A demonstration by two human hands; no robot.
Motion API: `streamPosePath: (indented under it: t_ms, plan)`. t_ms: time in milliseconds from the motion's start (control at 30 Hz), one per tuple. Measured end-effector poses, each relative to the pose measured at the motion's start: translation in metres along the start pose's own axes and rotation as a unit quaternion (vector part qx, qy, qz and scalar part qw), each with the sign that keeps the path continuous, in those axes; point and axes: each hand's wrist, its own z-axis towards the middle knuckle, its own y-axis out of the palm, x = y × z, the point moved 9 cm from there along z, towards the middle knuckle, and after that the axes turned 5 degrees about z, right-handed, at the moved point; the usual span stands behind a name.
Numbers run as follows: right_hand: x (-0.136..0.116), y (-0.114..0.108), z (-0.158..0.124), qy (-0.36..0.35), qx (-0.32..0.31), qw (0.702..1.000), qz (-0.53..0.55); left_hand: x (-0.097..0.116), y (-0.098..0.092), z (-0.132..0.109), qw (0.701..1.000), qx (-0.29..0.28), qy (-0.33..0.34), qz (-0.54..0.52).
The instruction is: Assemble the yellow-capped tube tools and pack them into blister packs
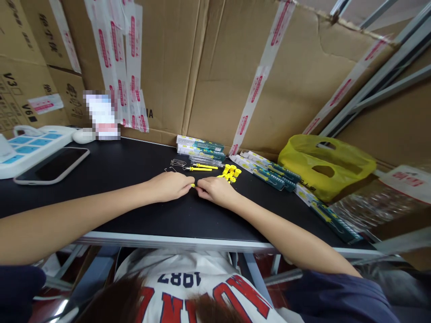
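Observation:
My left hand (pixel 171 186) and my right hand (pixel 218 192) meet over the black table, both with fingers pinched. Between their fingertips shows the end of a small yellow part (pixel 193 185), mostly hidden by the fingers. Just beyond the hands lie yellow rods with metal ends (pixel 201 169). Thin bent wire pieces (pixel 178 163) rest to the left of them, above my left hand. Clear plastic tubes (pixel 202 160) lie behind the rods. A small heap of yellow flared caps (pixel 231 172) sits close beyond my right hand.
Printed slim boxes (pixel 200 148) are stacked at the back; more boxes (pixel 262 172) lie to the right. A yellow plastic bag (pixel 303 157) stands behind them. At left are a phone (pixel 52 165) and a white power strip (pixel 37 146). Cardboard (pixel 222 76) walls the back.

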Motion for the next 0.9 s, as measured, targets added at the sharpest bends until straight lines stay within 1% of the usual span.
streamPosePath:
  t_ms: [167,233,367,500,567,700,800,900]
  plan:
    - [-0.004,-0.005,-0.001,-0.023,0.017,1.0,-0.009,0.0,0.001,0.0,1.0,0.002,-0.012,0.004]
    - [-0.008,-0.006,-0.001,-0.035,0.014,0.999,-0.015,-0.002,0.002,0.001,1.0,-0.003,-0.016,-0.009]
    - [-0.01,-0.005,-0.002,-0.042,-0.001,0.999,-0.009,-0.003,0.005,0.0,0.999,-0.025,0.002,-0.045]
    - [-0.006,-0.003,-0.002,-0.028,-0.004,1.0,0.013,-0.005,0.004,-0.001,1.0,-0.027,-0.011,0.002]
    - [-0.005,-0.002,-0.002,-0.026,-0.006,0.999,0.025,-0.002,0.005,-0.002,0.999,-0.026,-0.008,0.027]
    - [-0.006,0.0,-0.001,-0.027,-0.008,0.996,0.08,0.005,0.007,-0.002,0.999,-0.032,0.009,0.043]
    - [0.0,0.0,-0.001,0.001,-0.013,0.989,0.147,0.003,0.008,-0.001,0.998,-0.039,0.002,0.041]
    - [0.005,0.001,-0.002,0.026,-0.031,0.976,0.213,0.0,0.009,-0.002,0.998,-0.049,-0.008,0.032]
